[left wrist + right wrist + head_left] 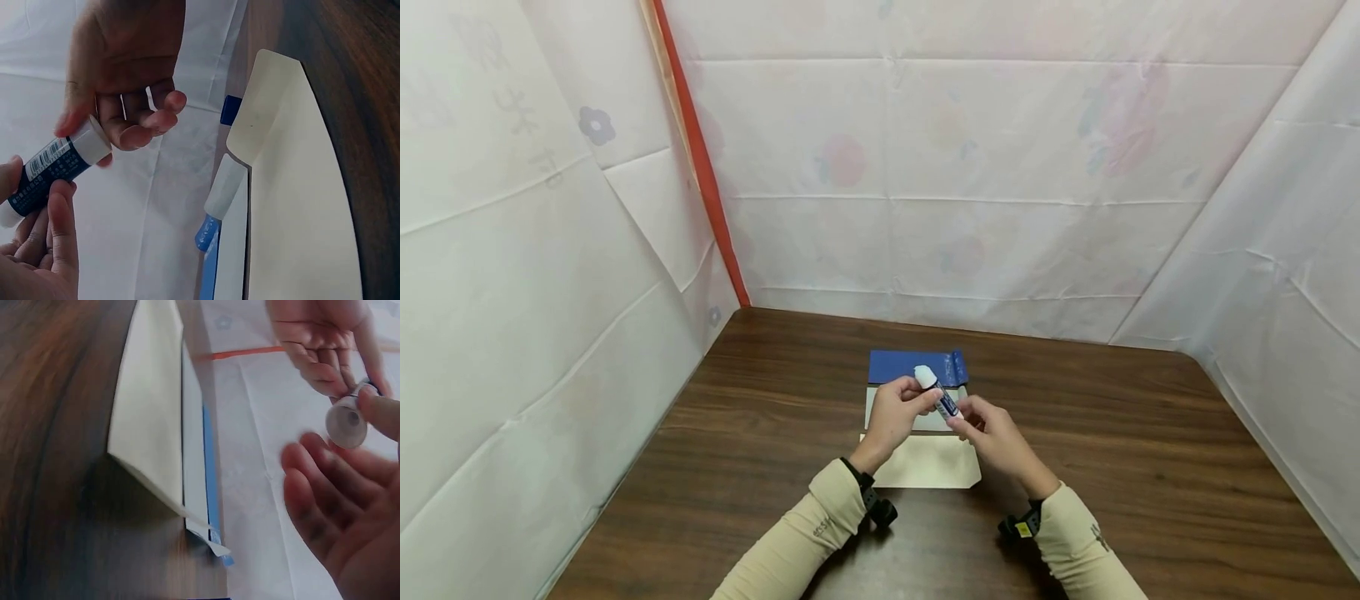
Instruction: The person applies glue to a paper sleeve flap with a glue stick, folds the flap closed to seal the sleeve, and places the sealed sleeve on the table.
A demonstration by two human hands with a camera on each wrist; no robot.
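Note:
A glue stick (945, 403) with a white cap and dark blue label is held tilted above the table by both hands. My left hand (891, 417) grips its labelled body between thumb and fingers, as the left wrist view also shows. With thumb and index finger, my right hand (1000, 433) pinches the white lower end; its other fingers stand loosely spread. In the right wrist view, the hollow round base of the glue stick (347, 426) faces the camera. Beneath the hands lie a cream envelope (928, 462), a whitish one (931, 422) and a blue one (895, 365).
The envelopes lie in a column on a dark wooden table (760, 433), the blue one farthest away with a shiny folded flap at its right. White sheeting (1000, 167) encloses the table at the back and sides, and a red strip (700, 158) runs down the left corner.

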